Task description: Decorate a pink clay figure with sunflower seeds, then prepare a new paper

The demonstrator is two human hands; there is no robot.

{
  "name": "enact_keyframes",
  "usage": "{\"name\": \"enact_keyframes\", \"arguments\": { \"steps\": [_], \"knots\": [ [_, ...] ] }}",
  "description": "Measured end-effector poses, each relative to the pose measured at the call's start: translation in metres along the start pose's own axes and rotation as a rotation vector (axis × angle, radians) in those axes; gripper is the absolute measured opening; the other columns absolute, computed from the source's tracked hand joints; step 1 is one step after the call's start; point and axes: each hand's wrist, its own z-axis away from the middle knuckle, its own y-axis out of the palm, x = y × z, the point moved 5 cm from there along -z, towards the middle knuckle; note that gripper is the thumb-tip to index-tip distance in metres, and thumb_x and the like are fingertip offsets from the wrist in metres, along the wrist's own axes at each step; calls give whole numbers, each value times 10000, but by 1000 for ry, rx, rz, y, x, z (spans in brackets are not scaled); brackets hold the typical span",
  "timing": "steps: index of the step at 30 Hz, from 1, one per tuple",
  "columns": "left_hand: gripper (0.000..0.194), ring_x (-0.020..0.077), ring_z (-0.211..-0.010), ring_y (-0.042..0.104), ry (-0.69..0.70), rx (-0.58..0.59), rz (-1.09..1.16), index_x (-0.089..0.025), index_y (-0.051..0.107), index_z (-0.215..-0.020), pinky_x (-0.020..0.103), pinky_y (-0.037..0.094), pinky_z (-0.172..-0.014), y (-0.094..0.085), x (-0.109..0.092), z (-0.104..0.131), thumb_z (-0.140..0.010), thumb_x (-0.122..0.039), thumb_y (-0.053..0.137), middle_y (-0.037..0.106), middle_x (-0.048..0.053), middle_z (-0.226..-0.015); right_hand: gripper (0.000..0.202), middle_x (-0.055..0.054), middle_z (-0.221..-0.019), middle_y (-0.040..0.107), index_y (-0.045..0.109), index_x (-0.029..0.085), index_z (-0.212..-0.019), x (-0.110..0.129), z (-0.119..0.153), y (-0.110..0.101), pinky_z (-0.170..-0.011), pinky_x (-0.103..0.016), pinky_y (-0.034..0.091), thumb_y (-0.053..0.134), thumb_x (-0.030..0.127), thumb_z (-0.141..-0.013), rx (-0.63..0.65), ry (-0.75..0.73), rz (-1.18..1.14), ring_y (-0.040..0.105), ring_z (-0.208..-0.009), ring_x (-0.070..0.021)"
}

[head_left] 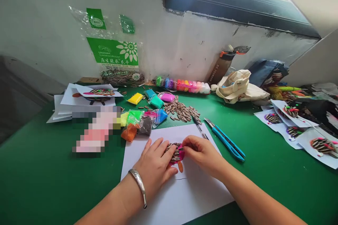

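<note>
On a white sheet of paper [211, 190] lies a small picture of magenta clay [181, 154] studded with striped sunflower seeds [173, 151], with an orange clay piece [180, 166] at its lower edge. My left hand [157, 163], a silver bangle on its wrist, rests flat with fingers spread, partly covering the seeds. At the clay's right edge my right hand [203, 153] pinches with thumb and forefinger; whatever is between the fingertips is too small and hidden to tell.
Behind the sheet are loose sunflower seeds [182, 109] and bagged clay packets [136, 121]. A pen [200, 128] touches the sheet, with a blue utility knife [227, 140] to its right. Finished seed pictures [293, 132] lie right, more papers [66, 102] left. A seed bag [113, 52] leans on the wall.
</note>
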Motion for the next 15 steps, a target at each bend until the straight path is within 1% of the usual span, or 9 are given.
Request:
{"name": "enact_keyframes", "arguments": {
  "steps": [4, 7, 12, 15],
  "knots": [
    [527, 333, -1253, 430, 2, -29, -13, -236, 470, -1305, 607, 325, -1030, 5, 1, 2, -820, -353, 641, 559, 110, -1294, 125, 32, -675, 607, 603, 196, -781, -1, -2, -2, -578, -229, 380, 490, 186, -835, -28, -37, 76, 518, -634, -119],
    [512, 332, -1248, 435, 1, -33, -20, -236, 480, -1298, 602, 329, -1027, 6, 1, 2, -825, -360, 630, 561, 112, -1294, 131, 31, -684, 624, 594, 201, -792, -2, -2, 0, -583, -229, 380, 478, 171, -844, -35, -60, 117, 532, -633, -120],
    [537, 346, -1240, 440, 7, -13, -40, -199, 503, -1282, 613, 337, -1018, 3, 0, 0, -792, -340, 672, 566, 122, -1294, 151, 23, -681, 627, 560, 200, -759, 2, -2, 5, -582, -232, 364, 461, 145, -859, -60, -87, 239, 532, -626, -125],
    [497, 345, -1238, 451, 9, 14, -24, -201, 516, -1275, 616, 338, -1018, 0, -1, -1, -816, -342, 647, 574, 123, -1288, 172, 23, -684, 634, 553, 198, -733, 5, -4, 5, -581, -225, 357, 461, 124, -858, -48, -104, 271, 538, -630, -123]
  ]
}}
